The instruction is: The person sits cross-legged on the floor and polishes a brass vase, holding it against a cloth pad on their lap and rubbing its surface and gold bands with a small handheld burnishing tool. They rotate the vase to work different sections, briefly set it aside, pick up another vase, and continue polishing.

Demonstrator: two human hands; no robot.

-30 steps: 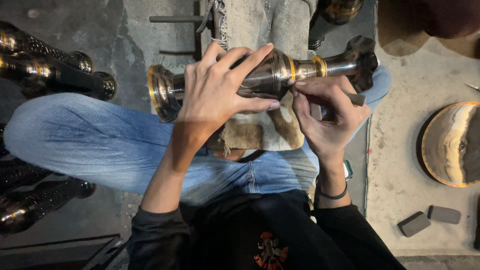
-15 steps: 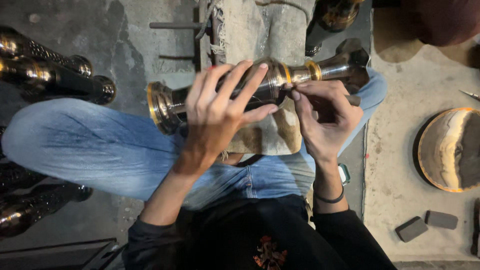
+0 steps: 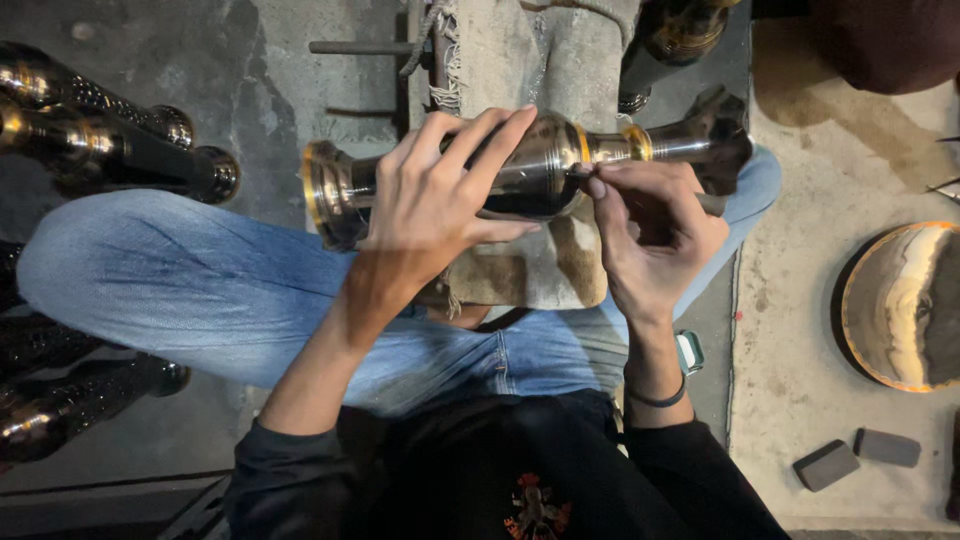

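With the metal vase point(image 3: 540, 165) lying across the lap toward twelve o'clock, the left hand point(image 3: 435, 205) should keep its grip closed around the body while the right hand point(image 3: 650, 235), fingertips pinched at the neck, works steadily.

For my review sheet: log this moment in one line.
left hand: grips shiny dark brass-banded metal vase | right hand: fingertips at vase body | vase: lying sideways on lap

floor point(image 3: 250, 60): grey stained concrete | right: pale slab point(image 3: 800, 330) | two grey blocks point(image 3: 856, 455) | light: dim
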